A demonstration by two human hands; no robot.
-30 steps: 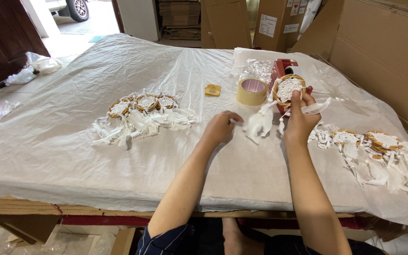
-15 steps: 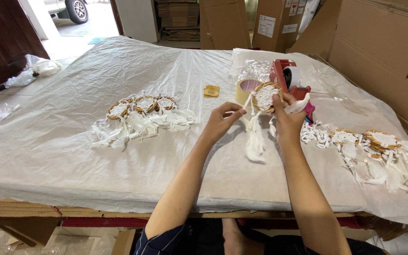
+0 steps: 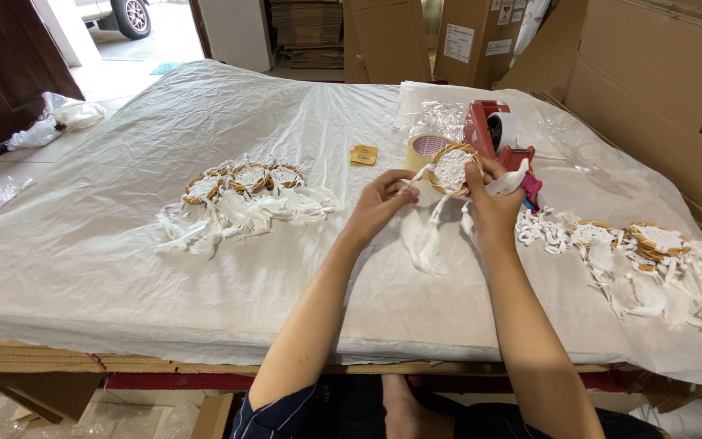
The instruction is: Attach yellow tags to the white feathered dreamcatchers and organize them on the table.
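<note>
My right hand point(image 3: 493, 199) holds up a small dreamcatcher point(image 3: 452, 169), a woven wicker ring with a white net, above the table. White feathers point(image 3: 421, 236) hang from it on strings. My left hand point(image 3: 383, 199) pinches one of those strings just left of the ring. A row of finished dreamcatchers point(image 3: 241, 179) with white feathers lies to the left on the white sheet. Another heap of dreamcatchers point(image 3: 639, 244) lies to the right of my right arm.
A red tape dispenser point(image 3: 493, 130) and a tan tape roll point(image 3: 424, 148) stand behind my hands, with a small yellow tag point(image 3: 363, 154) beside them. The table point(image 3: 123, 276) is draped in white plastic sheet. Cardboard boxes point(image 3: 652, 73) line the right and far side.
My right hand lifted the dreamcatcher off the table and brought it toward me. My left hand rose from the sheet to the feather strings beside the ring.
</note>
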